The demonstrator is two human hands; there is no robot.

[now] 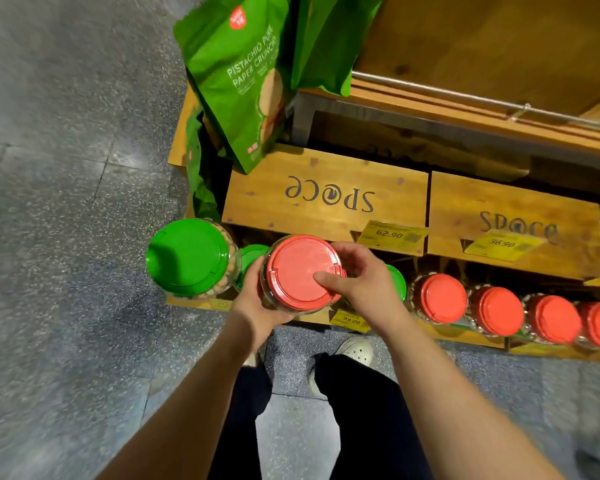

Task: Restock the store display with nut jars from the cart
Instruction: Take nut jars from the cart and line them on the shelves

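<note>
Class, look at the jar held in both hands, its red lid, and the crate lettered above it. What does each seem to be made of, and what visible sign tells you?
Jar: clear, glossy wall, probably plastic, possibly glass.
Red lid: matte moulded plastic, with a raised rim and tabs.
Crate: wood, judging by knots and grain, with an orange-brown stain.
</note>
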